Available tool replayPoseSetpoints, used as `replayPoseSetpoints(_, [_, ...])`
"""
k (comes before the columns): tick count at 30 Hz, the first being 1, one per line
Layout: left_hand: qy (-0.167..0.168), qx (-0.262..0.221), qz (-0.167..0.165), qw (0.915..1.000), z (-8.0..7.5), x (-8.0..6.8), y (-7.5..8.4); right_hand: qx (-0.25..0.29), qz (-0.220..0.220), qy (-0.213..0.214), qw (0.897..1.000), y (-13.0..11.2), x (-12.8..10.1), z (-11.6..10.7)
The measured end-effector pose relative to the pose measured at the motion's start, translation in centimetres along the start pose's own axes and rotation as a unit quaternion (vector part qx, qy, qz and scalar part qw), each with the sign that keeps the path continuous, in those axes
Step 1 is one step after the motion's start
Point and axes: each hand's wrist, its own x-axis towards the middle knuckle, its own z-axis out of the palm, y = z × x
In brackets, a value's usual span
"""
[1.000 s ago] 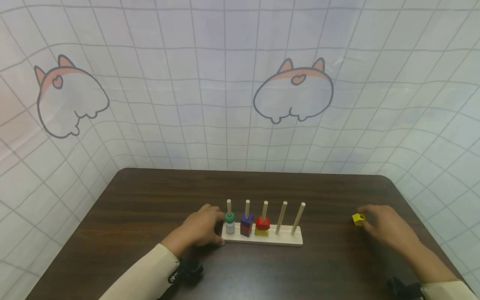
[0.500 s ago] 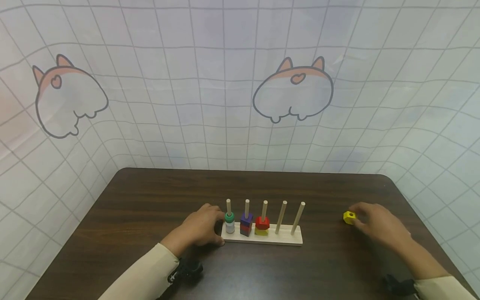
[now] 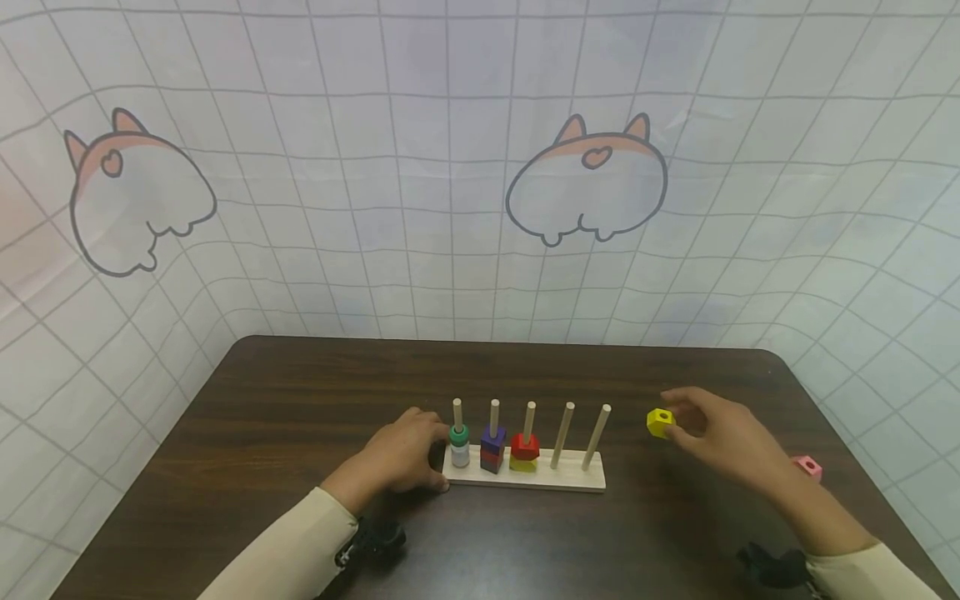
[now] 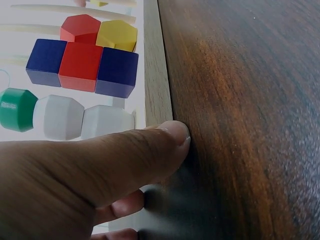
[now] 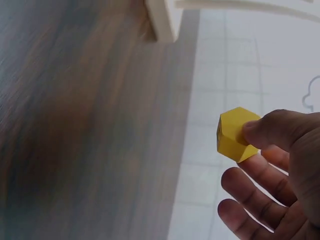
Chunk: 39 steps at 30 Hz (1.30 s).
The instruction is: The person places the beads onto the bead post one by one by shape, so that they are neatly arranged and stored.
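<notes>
Bystanders around the dark wooden table

The dark wooden table (image 3: 300,400) carries a small pink wooden block (image 3: 807,467) near its right edge; behind the table hangs a white grid-patterned backdrop (image 3: 420,208) printed with cartoon animals.

Left hand (image 3: 408,454) resting on the dark worktop (image 3: 300,400), fingers against the left end of the wooden peg rack (image 3: 525,477); right hand (image 3: 716,433) raised right of the rack, pinching a yellow block (image 3: 660,422) clear of the surface. Five pegs upright; green-and-white beads (image 3: 460,443), blue-and-red blocks (image 3: 492,447), red-and-yellow blocks (image 3: 524,451) on the first three; pink block (image 3: 807,467) lying near the right wrist.
</notes>
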Motion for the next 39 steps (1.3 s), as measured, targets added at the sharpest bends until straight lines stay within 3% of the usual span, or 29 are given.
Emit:
replayPoseSetpoints(14, [0.000, -0.001, -0.003, 1.0000, 0.0, 0.0, 0.1, 0.026, -0.050, 0.029, 0.998, -4.5, 0.9, -1.0])
replayPoseSetpoints(21, [0.003, -0.001, 0.002, 1.0000, 0.0, 0.0, 0.0, 0.032, -0.066, 0.042, 0.996, -5.8, 1.2, -1.5])
replayPoseSetpoints(30, [0.002, 0.001, -0.002, 1.0000, 0.0, 0.0, 0.0, 0.040, -0.113, 0.089, 0.989, -7.4, 1.7, -2.0])
replayPoseSetpoints(39, [0.001, 0.003, -0.002, 1.0000, 0.1, 0.1, 0.0, 0.063, -0.120, 0.093, 0.986, -9.2, 2.1, -2.3])
